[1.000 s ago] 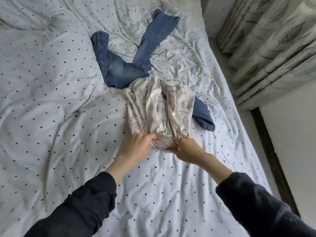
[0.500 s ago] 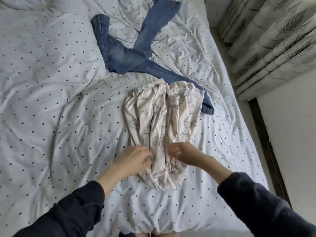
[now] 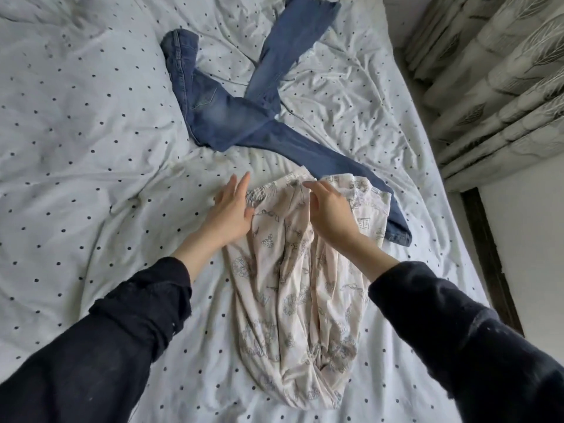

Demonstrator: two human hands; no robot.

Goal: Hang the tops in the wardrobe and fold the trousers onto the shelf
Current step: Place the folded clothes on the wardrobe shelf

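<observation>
1. Head view: the left hand point(image 3: 232, 209) lay flat with straight fingers on the left edge of the printed trousers point(image 3: 293, 279), near their waistband.
2. The right hand point(image 3: 331, 216) hovered with relaxed fingers, fingertips touching the waistband.
3. The trousers lay on the dotted bed point(image 3: 91, 178) beneath both hands.
4. Beyond the hands lay the jeans point(image 3: 225, 117), one leg passing under the trousers.

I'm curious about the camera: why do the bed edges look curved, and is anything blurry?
Head view: the wide-angle lens bends the bed edge and curtain; daylight is soft, shadows faint; the left hand and right hand are slightly smeared, jeans and printed trousers fairly sharp.
</observation>
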